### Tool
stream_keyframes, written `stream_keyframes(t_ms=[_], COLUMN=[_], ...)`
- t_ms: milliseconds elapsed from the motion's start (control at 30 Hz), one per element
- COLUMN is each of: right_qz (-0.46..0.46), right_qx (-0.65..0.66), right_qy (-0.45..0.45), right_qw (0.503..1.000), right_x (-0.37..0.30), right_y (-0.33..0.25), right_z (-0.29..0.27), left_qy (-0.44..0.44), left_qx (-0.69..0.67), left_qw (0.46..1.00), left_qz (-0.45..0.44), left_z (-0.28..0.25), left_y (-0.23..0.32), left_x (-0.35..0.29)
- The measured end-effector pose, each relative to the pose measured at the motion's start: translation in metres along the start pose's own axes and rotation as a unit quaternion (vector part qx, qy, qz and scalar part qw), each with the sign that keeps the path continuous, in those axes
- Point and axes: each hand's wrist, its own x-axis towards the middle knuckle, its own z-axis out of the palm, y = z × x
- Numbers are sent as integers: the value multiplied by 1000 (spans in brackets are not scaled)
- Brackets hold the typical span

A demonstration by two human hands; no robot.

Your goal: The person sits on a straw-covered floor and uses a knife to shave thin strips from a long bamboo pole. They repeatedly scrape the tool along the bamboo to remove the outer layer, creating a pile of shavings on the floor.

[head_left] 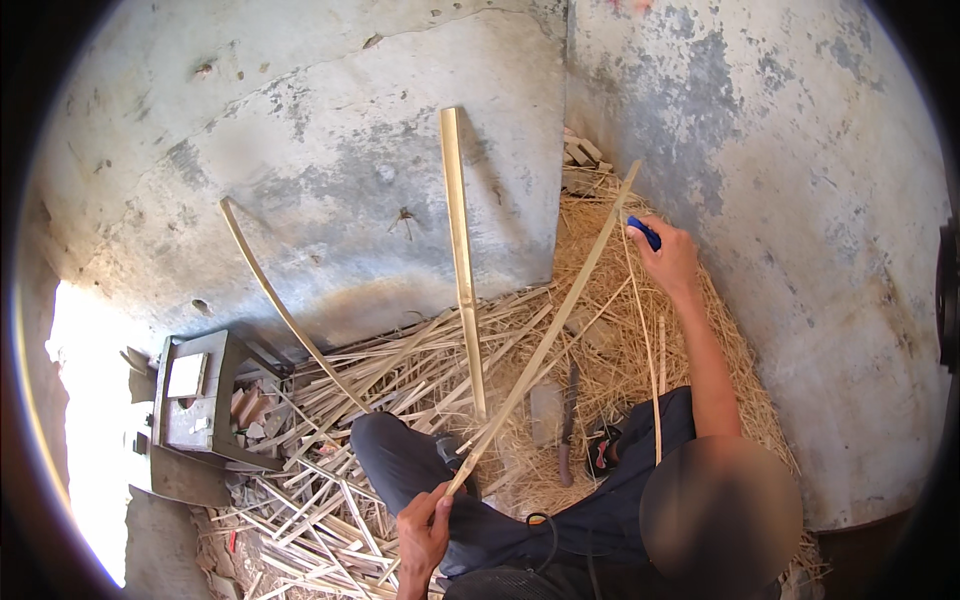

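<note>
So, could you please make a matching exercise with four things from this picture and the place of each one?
Things:
1. left hand
2. right hand
3. upright bamboo slat
4. small stool

Places:
A. leaning on the grey wall
B. at the lower end of the long strip
C. at the far left, beside the pile of strips
D. raised near the wall corner, holding a blue handle

Pairs: 1-B, 2-D, 3-A, 4-C

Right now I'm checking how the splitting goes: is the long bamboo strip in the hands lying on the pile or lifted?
Lifted: the bamboo strip slants above the pile, left hand gripping its lower end, right hand at its upper part.
</note>
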Motion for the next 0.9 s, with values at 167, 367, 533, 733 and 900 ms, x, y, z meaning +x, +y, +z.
stream_keyframes(t_ms=[167,367,533,733,900], right_qz=[19,59,12,-7,-65], right_qx=[20,235,143,204,177], right_qy=[-24,-6,15,31,30], right_qw=[999,970,990,979,982], right_x=[-5,-10,-14,-15,-14], right_y=[-4,4,-21,-12,-13], right_z=[11,29,16,17,8], left_qy=[18,31,75,48,28], left_qx=[6,14,72,68,67], left_qw=[1000,999,994,996,997], left_qz=[-1,4,21,30,37], left_z=[-3,-8,-25,-39,-45], left_y=[-15,-39,-42,-48,-52], left_x=[-3,-2,5,19,20])
